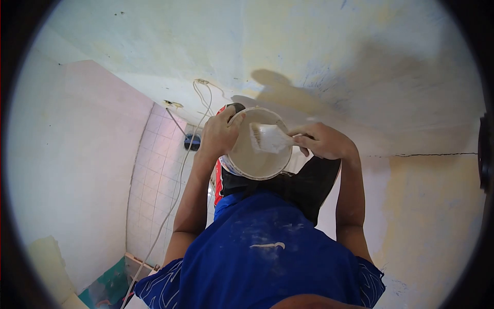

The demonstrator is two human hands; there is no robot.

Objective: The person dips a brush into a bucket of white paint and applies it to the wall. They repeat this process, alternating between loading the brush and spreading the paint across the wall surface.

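Note:
A round bucket (257, 171) with a pale, whitish smeared inside is held in front of my body, over my dark trousers. My left hand (220, 135) is closed on the bucket's left rim, thumb toward the inside. In my right hand (325, 141) is the handle of a wide paintbrush (271, 138), coated in white, its bristles pointing left over the bucket's opening. Whether the brush touches the bucket's contents or wall cannot be made out. Whitish residue marks my fingers.
Ahead stands a patchy wall (206, 36) bearing shadows. A pale cable (177, 198) runs down on the left, near a dark blue object (192, 142) on the tiles (154, 154). A dark crack (432, 154) crosses the right side.

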